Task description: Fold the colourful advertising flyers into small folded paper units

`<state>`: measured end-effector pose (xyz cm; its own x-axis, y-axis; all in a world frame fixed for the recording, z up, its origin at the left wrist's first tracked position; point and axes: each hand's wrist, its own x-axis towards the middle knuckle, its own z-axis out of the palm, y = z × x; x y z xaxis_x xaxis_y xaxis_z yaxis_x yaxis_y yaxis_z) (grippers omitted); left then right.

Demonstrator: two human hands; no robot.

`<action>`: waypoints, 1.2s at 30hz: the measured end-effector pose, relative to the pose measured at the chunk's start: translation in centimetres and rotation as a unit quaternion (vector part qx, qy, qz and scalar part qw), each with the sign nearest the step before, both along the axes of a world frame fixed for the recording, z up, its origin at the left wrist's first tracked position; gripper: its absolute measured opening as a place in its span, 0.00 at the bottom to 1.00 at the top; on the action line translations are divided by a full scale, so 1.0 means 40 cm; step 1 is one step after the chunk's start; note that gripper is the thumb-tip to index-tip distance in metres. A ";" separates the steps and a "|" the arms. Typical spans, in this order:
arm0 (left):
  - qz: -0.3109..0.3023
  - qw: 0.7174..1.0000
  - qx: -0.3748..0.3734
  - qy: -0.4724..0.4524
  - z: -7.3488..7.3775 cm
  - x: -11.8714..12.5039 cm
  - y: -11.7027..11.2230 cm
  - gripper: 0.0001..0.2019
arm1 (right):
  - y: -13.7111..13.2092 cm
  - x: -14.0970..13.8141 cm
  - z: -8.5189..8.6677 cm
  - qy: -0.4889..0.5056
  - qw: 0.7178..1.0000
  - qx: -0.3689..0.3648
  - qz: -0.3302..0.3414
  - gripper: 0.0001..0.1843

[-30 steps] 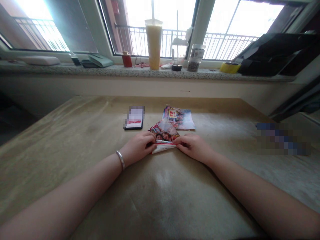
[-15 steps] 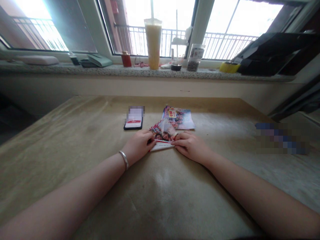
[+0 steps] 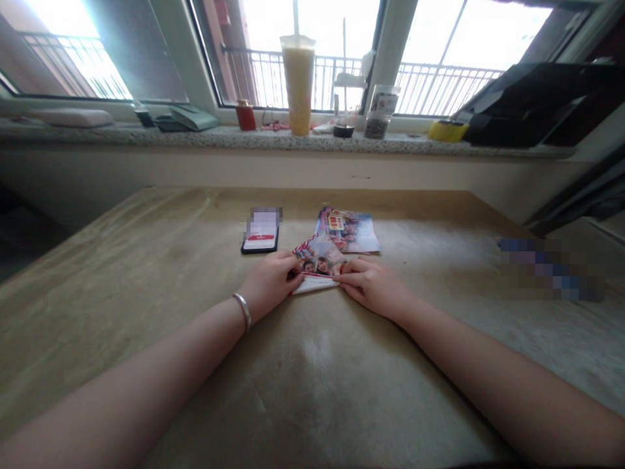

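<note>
A folded printed paper (image 3: 319, 260) lies on the table between my hands, triangular at the top, with a white strip along its near edge. My left hand (image 3: 273, 277), a silver bangle at its wrist, pinches the left end of the paper. At the right end, the fingers of my right hand (image 3: 371, 283) press and grip the fold. Just beyond the folded paper lies a colourful leaflet (image 3: 359, 233), partly overlapped by it. A phone (image 3: 261, 231) with a lit screen rests to the left of the leaflet.
The table (image 3: 312, 391) reaches to the wall below a stone windowsill (image 3: 219, 140). On the sill stand a tall cup of yellow drink (image 3: 299, 85), a red bottle (image 3: 245, 116), a clear container (image 3: 381, 114) and a yellow tape roll (image 3: 448, 130). A blurred patch (image 3: 547, 267) lies at right.
The raised layer of the folded paper looks slightly flatter along its near fold. Both hands keep nearly the same place and hold.
</note>
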<state>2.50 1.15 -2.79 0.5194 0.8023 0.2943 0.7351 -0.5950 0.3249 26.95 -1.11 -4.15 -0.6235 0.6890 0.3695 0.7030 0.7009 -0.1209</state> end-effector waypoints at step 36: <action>-0.091 0.980 0.115 0.137 0.005 -0.023 -0.016 0.15 | 0.007 -0.001 -0.007 -0.019 0.999 0.025 -0.011 0.13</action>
<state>1.59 0.50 -2.60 0.7324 0.6179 0.2860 0.6510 -0.7585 -0.0286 26.89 -0.83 -4.43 -0.6220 0.6843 0.3805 0.7221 0.6893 -0.0592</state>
